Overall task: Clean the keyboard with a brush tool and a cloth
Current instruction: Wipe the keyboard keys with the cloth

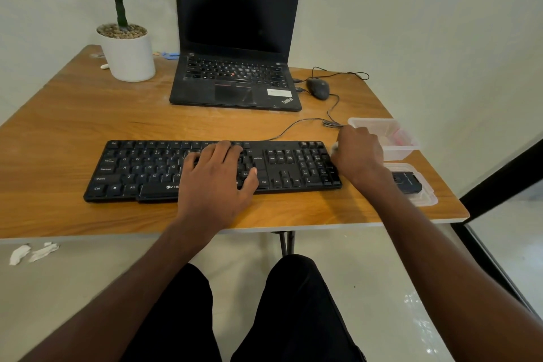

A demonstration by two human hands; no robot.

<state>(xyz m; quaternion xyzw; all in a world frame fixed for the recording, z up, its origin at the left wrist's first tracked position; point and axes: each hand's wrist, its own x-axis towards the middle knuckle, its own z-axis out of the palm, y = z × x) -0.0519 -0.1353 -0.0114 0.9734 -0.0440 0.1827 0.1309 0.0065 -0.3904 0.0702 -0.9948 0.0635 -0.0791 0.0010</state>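
Wooden counter (88, 126) carries a black keyboard (141, 167) near its front edge. Left hand (217, 182) lies flat on the middle keys, fingers spread. Right hand (357, 156) sits at the keyboard's right end, grip curled around something pale; what it is cannot be told. Clear plastic box (402, 153) just beyond.

- The laptop (235, 79) is showing "ThinkPad" on its palm rest's right corner.
- The keyboard (141, 170) is showing "ZEB", the rest lying hidden under a hand; its keys are reading "Ctrl", "Alt", "Caps Lock", "Shift", "Enter" and letters like Q, W, E.
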